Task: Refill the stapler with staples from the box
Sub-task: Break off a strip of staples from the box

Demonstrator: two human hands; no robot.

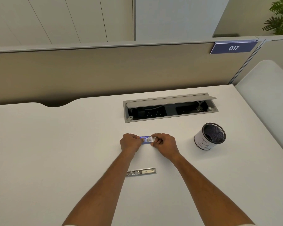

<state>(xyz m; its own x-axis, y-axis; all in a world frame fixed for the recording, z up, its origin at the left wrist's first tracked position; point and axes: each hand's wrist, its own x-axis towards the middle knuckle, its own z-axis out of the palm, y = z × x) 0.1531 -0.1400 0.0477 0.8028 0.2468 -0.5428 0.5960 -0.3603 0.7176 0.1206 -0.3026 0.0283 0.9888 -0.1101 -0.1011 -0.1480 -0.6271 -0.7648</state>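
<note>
Right now both hands are gripping the small blue staple box [146, 139] on the white desk [72, 144], the left hand [130, 143] pinching one end and the right hand [164, 144] pinching the other. Nearer the person, the metal stapler [141, 171] is lying flat, well apart from the hands.

Hands: left hand [131, 143], right hand [165, 144], both bare.
Forearms [104, 185]: bare, wrist to near the elbow.
Sleeves [69, 225]: pale fabric, just peeking in at the bottom edge.

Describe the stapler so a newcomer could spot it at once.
Start at the white desk. Between the person's forearms, nearer than the small blue box, lies the stapler. It alone is a long, flat strip of shiny metal.
</note>
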